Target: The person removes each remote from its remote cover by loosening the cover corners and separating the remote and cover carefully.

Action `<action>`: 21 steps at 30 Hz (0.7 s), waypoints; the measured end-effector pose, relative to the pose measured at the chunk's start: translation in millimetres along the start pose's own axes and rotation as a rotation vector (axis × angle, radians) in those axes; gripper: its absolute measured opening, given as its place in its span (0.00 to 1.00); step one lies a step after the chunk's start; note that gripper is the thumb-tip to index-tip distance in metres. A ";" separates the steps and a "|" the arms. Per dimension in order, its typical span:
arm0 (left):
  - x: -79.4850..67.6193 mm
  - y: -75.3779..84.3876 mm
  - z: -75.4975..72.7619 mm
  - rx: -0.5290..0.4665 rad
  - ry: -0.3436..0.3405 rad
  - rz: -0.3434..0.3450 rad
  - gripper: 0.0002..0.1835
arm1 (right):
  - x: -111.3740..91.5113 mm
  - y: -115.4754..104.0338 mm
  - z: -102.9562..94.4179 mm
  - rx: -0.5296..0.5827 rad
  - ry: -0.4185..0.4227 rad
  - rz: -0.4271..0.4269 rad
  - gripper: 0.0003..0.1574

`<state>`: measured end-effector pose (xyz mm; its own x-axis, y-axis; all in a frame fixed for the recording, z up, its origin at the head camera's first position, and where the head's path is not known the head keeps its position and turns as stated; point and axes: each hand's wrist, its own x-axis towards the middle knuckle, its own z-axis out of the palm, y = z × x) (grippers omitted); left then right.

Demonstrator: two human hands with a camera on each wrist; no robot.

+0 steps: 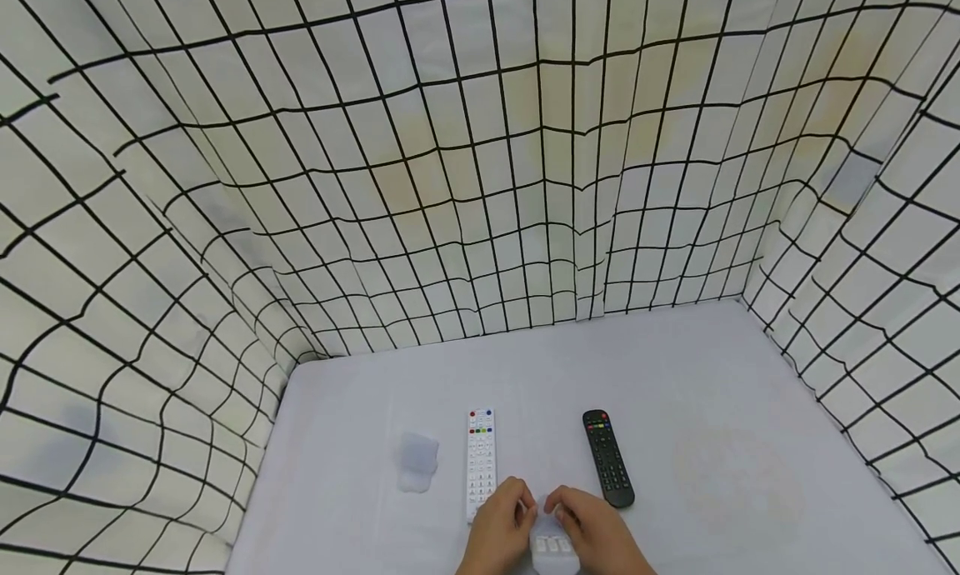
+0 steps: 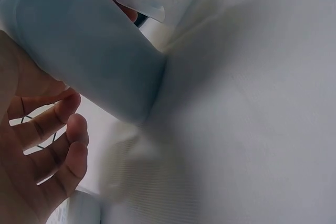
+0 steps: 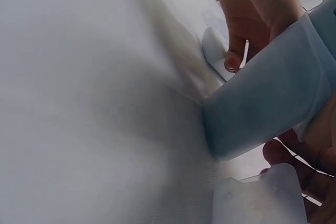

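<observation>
Both hands are close together at the bottom of the head view, on either side of a smooth white device [image 1: 554, 556] with a row of three pale keys. A translucent sleeve [image 1: 549, 522] shows between the fingertips. My left hand [image 1: 502, 518] grips the device's left side; several of its fingers curl loosely beside it in the left wrist view. The right hand [image 1: 591, 521] holds the other side with bent fingers. In the right wrist view the device's body [image 3: 257, 95] slants down toward the cloth. A clear, notched plastic flap [image 3: 257, 195] is beside the right fingers. Exact fingertip contacts are partly hidden.
A white remote control [image 1: 481, 462] lies just left of the hands, and a black remote control [image 1: 609, 458] lies to the right. Farther left is a crumpled translucent piece [image 1: 417, 461]. White cloth covers the table [image 1: 697, 392]; black-gridded curtains [image 1: 480, 183] surround it.
</observation>
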<state>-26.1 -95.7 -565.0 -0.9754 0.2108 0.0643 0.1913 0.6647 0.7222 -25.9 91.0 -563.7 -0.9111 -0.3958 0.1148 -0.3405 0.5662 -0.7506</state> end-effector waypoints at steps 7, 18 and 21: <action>3.6 3.9 2.9 0.007 -0.043 -0.019 0.08 | -0.7 -0.2 -5.1 -0.028 -0.033 0.047 0.12; -2.4 -0.3 -7.9 -0.053 0.008 0.138 0.15 | 0.8 8.3 -0.4 0.011 -0.007 -0.032 0.08; -4.5 -1.5 -12.8 -0.051 0.004 0.282 0.32 | 0.5 9.2 0.2 0.012 -0.019 -0.017 0.08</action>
<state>-23.5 -106.9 -557.5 -0.8848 0.3798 0.2701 0.4496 0.5432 0.7091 -29.4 95.9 -570.7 -0.9005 -0.4193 0.1149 -0.3530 0.5509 -0.7562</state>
